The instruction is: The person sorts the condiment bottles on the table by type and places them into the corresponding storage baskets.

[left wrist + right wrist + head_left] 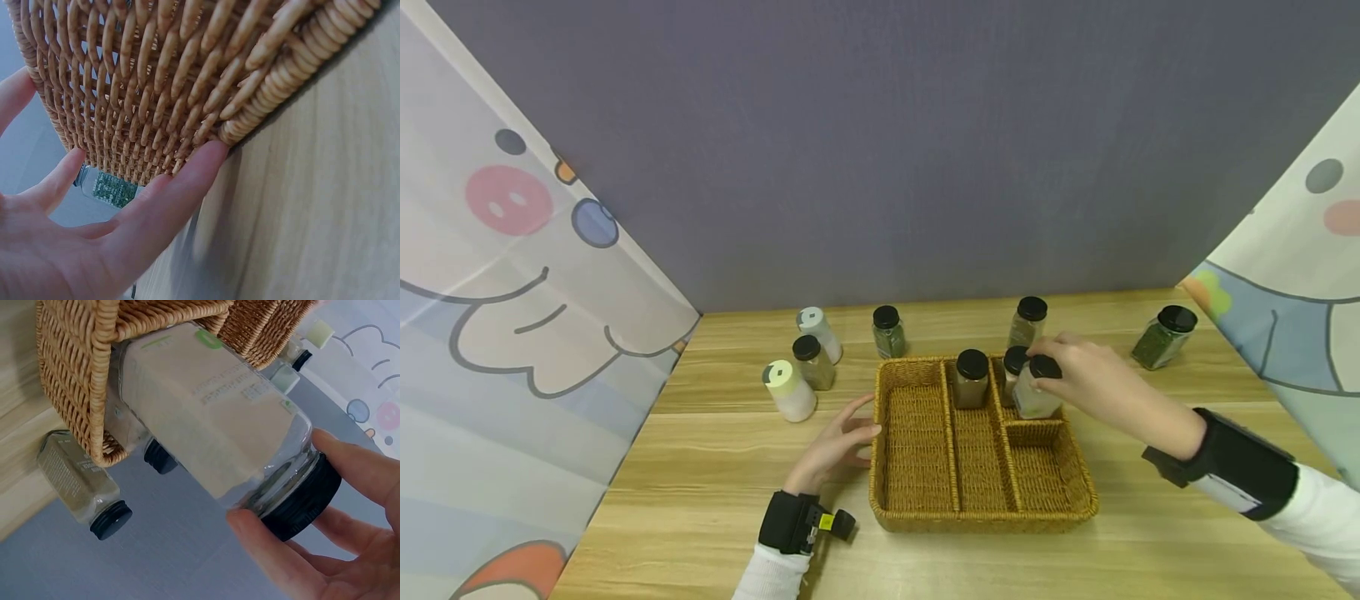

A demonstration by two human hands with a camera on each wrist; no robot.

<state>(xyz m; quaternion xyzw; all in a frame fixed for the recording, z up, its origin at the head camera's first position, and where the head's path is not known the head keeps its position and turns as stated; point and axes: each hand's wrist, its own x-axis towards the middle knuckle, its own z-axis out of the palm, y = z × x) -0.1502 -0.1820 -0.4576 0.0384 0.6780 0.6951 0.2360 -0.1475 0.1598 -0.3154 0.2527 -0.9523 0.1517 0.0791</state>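
Observation:
A woven wicker basket (pixel 917 500) with several compartments sits mid-table. My right hand (pixel 1051 360) grips the black lid of a glass spice jar (pixel 1036 398) with pale contents, standing in the basket's back right compartment. In the right wrist view my right hand (pixel 294 487) has its thumb and fingers (pixel 350 462) round that lid, and the jar (pixel 219 425) leans on the basket rim (pixel 81 375). My left hand (pixel 859 427) rests flat-fingered against the basket's left wall; its fingertips (pixel 203 159) touch the weave (pixel 156 75).
Two more black-lidded jars (pixel 972 379) (pixel 1013 363) stand in the basket. On the table behind it are two white bottles (pixel 818 333) (pixel 790 390), a brown jar (pixel 812 362), a green herb jar (pixel 888 331), another jar (pixel 1028 321), and a green jar (pixel 1163 337) far right.

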